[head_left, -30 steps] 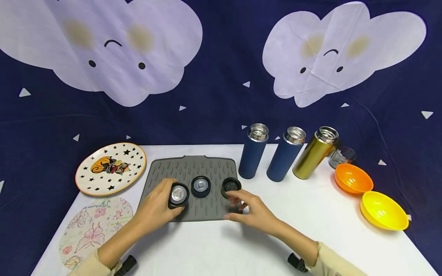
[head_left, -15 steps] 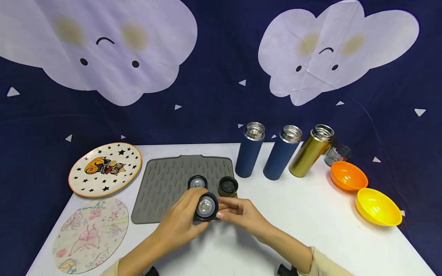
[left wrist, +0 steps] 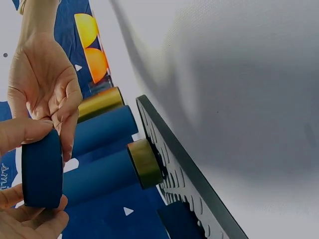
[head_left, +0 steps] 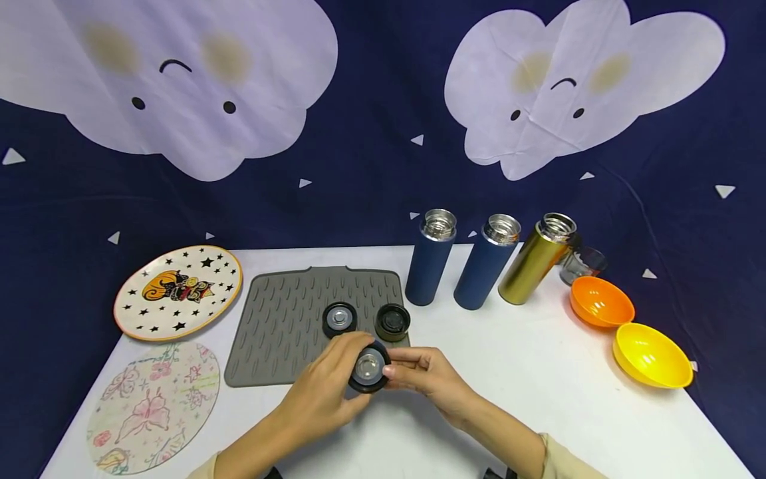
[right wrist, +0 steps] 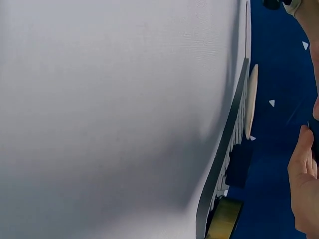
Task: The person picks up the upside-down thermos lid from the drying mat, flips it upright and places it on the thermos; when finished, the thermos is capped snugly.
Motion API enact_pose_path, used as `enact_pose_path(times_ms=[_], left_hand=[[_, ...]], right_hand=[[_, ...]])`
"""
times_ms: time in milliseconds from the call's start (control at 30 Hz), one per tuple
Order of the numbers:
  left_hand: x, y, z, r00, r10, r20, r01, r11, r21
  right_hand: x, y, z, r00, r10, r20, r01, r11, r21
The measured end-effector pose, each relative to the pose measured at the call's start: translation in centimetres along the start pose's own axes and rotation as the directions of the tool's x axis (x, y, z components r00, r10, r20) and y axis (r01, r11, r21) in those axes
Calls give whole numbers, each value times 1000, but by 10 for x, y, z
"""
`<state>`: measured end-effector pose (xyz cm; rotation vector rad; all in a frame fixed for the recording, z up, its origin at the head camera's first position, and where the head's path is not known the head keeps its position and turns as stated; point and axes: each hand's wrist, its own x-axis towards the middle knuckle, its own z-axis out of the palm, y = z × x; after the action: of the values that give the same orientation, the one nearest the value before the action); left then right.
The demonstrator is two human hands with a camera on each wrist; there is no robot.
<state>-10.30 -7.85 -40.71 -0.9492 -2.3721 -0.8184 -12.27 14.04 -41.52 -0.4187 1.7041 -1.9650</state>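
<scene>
A dark blue bottle lid (head_left: pixel 369 367) with a steel inside is held just above the table's front, underside facing up. My left hand (head_left: pixel 344 372) grips it from the left, thumb over the rim. My right hand (head_left: pixel 402 367) pinches its right edge with the fingertips. In the left wrist view the same lid (left wrist: pixel 42 169) shows edge-on between both hands, with the right hand (left wrist: pixel 45 84) above it. A second blue lid (head_left: pixel 339 319) and a gold-sided lid (head_left: pixel 392 322) lie on the grey ribbed mat (head_left: pixel 281 332). Three open bottles stand behind: two blue (head_left: pixel 429 266) (head_left: pixel 485 269) and one gold (head_left: pixel 535 266).
A star-patterned plate (head_left: pixel 178 291) and a floral round mat (head_left: pixel 152 409) lie at the left. An orange bowl (head_left: pixel 600 303), a yellow bowl (head_left: pixel 651 356) and a small glass (head_left: pixel 580 265) sit at the right. The white table (head_left: pixel 538 399) ends near a dark cloud-printed backdrop.
My left hand lifted the blue lid off the mat's left part and carried it right and toward me. My right hand came in and took hold of its other side.
</scene>
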Motion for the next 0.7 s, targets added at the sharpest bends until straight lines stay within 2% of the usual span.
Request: enact_pose_path(times_ms=[133,200,267,333,400,433,467,500,533,600,700], left_hand=[[0,1,-2,999,-18,35,19,1000,-25],[0,2,-4,994,-81,74,86,994,-69],[-1,4,-8,975,-185,121,201,970,-136],[-1,5,-10,939,-300,171,333,917,-220],[0,5,-12,892,-394,222,447,840,-307],[1,4,-13,868,-428,251,494,799,-345],[2,4,-13,846,-454,280,532,757,-379],[3,3,-13,827,-469,310,562,719,-410],[3,2,-13,813,-475,335,581,687,-436],[5,0,-14,804,-458,379,594,644,-481],[6,-2,-14,803,-424,418,595,594,-541]], right_hand=[[-3,-1,0,999,-14,-34,14,1000,-18],[-5,-2,0,997,-37,-61,34,998,-50],[-7,-3,1,994,-71,-81,64,994,-88],[-9,-3,2,989,-124,-85,113,985,-129],[-11,-3,3,974,-214,-77,194,959,-208],[-12,-3,4,961,-270,-66,245,934,-261],[-13,-3,4,940,-339,-48,306,894,-326],[-13,-2,5,911,-411,-23,368,838,-404],[-14,-2,6,875,-484,6,426,764,-485],[-15,-3,7,786,-613,82,519,583,-625],[-15,-4,8,633,-737,236,614,292,-734]])
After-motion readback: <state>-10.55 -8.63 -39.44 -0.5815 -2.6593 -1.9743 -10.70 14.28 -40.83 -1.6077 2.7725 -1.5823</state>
